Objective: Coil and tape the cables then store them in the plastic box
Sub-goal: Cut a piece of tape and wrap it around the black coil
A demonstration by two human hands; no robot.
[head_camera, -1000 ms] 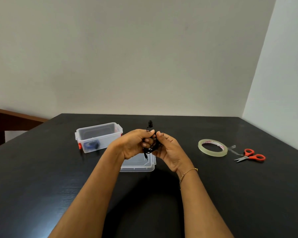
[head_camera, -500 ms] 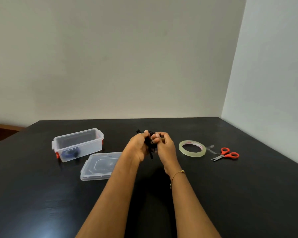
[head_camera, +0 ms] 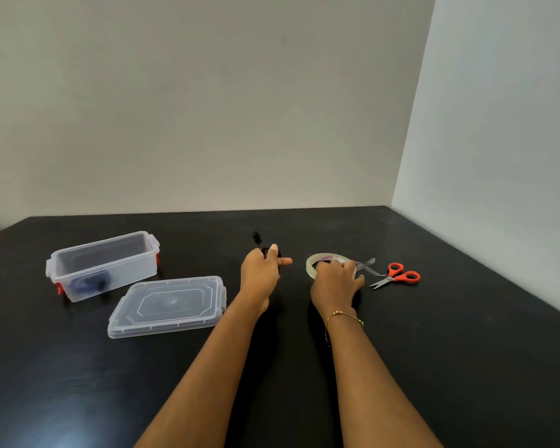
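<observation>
One coiled black cable (head_camera: 265,250) sits clamped in the left hand (head_camera: 260,272); the right hand (head_camera: 336,282) closes on the clear tape roll (head_camera: 317,260), so taping comes next: free a strip

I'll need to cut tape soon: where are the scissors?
In the head view, the scissors lie on the table's right side, just right of the tape roll under the right hand.
</observation>
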